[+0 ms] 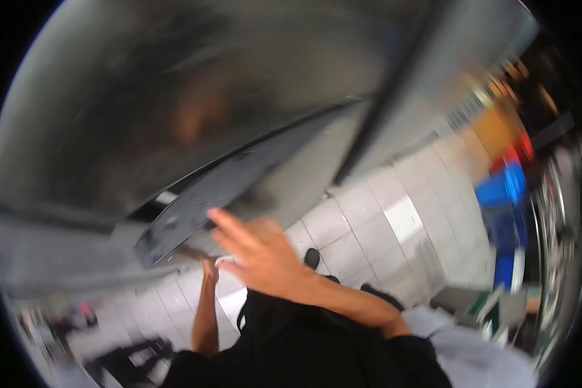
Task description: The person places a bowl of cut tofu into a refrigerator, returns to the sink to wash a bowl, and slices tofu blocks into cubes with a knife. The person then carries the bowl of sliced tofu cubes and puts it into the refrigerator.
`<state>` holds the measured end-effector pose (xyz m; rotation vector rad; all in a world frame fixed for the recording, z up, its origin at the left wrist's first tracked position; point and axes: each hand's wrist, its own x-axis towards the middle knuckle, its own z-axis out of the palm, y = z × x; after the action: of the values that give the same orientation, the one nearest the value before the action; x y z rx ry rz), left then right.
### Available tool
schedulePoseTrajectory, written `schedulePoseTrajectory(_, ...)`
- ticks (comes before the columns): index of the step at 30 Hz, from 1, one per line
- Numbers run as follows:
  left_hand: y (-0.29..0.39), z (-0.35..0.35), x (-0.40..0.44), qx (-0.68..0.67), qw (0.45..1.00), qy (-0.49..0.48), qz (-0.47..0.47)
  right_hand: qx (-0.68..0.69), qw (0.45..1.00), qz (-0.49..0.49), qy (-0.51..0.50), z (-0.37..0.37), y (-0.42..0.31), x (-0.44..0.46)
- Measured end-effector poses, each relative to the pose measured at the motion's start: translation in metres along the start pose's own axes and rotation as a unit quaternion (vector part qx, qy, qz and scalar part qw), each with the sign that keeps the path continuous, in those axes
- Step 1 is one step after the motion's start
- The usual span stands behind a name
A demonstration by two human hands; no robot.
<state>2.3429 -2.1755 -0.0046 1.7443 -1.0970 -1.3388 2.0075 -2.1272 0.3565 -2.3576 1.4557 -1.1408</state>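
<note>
A long dark grey panel (223, 184) slants across the view against a large, blurred metal surface (103, 84). Over its lower edge my right hand (258, 255) is held with the fingers stretched and apart; the index fingertip overlaps the panel in view, and contact is unclear. Nothing shows in that hand. My left hand (208, 266) is at the panel's lower left end, beside a brownish, blurred shape. Shadow and blur hide its fingers, so I cannot make out their grip.
A dark upright bar (388, 97) crosses the metal body on the right. Light floor tiles (368, 207) lie below. Blue containers (503, 187) and blurred shelving stand at far right. A black frame-like object (129, 362) is at lower left, and a grey-white cloth-like shape (465, 343) at lower right.
</note>
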Motion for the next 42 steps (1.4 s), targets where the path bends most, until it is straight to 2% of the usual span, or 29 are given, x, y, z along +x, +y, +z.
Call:
schedulePoseTrajectory(1,0.005,-0.011,-0.003,-0.008,1.0,-0.019,-0.009,0.056,0.997,-0.006,0.06,0.001,0.007,0.004)
schedulePoseTrajectory(2,0.014,-0.023,-0.006,-0.02,0.998,-0.053,-0.01,0.059,0.996,0.001,0.072,-0.004,0.007,0.011)
schedulePoseTrajectory(3,0.03,-0.032,-0.006,-0.037,0.995,-0.093,0.008,0.064,0.996,0.02,0.055,-0.01,0.005,0.016)
schedulePoseTrajectory(5,0.057,-0.033,0.004,-0.076,0.978,-0.169,0.099,0.067,0.996,-0.051,0.042,-0.001,-0.005,0.02)
schedulePoseTrajectory(6,0.071,-0.023,0.017,-0.094,0.973,-0.179,0.107,0.049,0.995,-0.084,0.034,0.004,-0.011,0.02)
schedulePoseTrajectory(7,0.083,-0.004,0.034,-0.113,0.968,-0.188,0.122,0.064,0.996,-0.064,0.005,0.003,-0.016,0.013)
schedulePoseTrajectory(8,0.102,0.014,0.077,-0.137,0.973,-0.159,-0.095,0.062,0.996,-0.06,0.005,0.006,-0.019,0.012)
schedulePoseTrajectory(10,0.099,0.048,0.129,-0.174,0.97,-0.16,-0.063,0.028,0.998,-0.055,-0.008,0.01,-0.022,0.006)
schedulePoseTrajectory(12,0.101,0.094,0.178,-0.262,0.95,-0.105,-0.133,0.004,0.999,-0.041,-0.025,0.004,-0.025,-0.003)
schedulePoseTrajectory(14,0.135,0.128,0.189,-0.37,0.918,0.016,-0.141,-0.022,0.998,-0.02,-0.047,-0.005,-0.034,-0.008)
schedulePoseTrajectory(15,0.145,0.137,0.204,-0.371,0.918,0.0,-0.142,-0.017,0.999,-0.006,-0.045,-0.005,-0.036,-0.014)
schedulePoseTrajectory(17,0.149,0.158,0.22,-0.433,0.889,0.115,-0.09,-0.036,0.998,0.02,-0.041,-0.004,-0.045,-0.019)
schedulePoseTrajectory(24,0.132,0.168,0.239,-0.331,0.916,0.212,-0.08,-0.056,0.993,0.098,-0.016,0.001,-0.064,-0.029)
schedulePoseTrajectory(27,0.113,0.153,0.219,-0.242,0.936,0.246,-0.071,-0.058,0.995,0.081,-0.002,0.001,-0.063,-0.031)
schedulePoseTrajectory(29,0.124,0.126,0.162,-0.41,0.902,0.106,-0.086,-0.063,0.994,0.087,0.003,0.003,-0.064,-0.031)
schedulePoseTrajectory(30,0.11,0.122,0.159,-0.405,0.905,0.099,-0.088,-0.064,0.994,0.084,0.001,0.003,-0.064,-0.03)
schedulePoseTrajectory(32,0.076,0.102,0.156,-0.263,0.963,-0.039,0.047,-0.059,0.994,0.088,0.005,0.006,-0.063,-0.027)
schedulePoseTrajectory(37,0.083,0.011,0.07,-0.211,0.974,-0.077,0.031,-0.06,0.996,0.064,0.017,0.018,-0.062,-0.022)
schedulePoseTrajectory(38,0.066,-0.007,0.068,-0.194,0.979,-0.066,0.001,-0.065,0.996,0.058,0.022,0.019,-0.06,-0.021)
schedulePoseTrajectory(40,0.058,-0.049,0.03,-0.221,0.972,-0.076,0.001,-0.046,0.997,0.065,0.02,0.023,-0.062,-0.014)
schedulePoseTrajectory(41,0.026,-0.078,0.031,-0.204,0.974,-0.103,-0.001,-0.045,0.997,0.055,0.028,0.028,-0.061,-0.011)
schedulePoseTrajectory(42,0.011,-0.101,0.021,-0.191,0.977,-0.089,-0.031,-0.032,0.998,0.038,0.049,0.035,-0.057,-0.008)
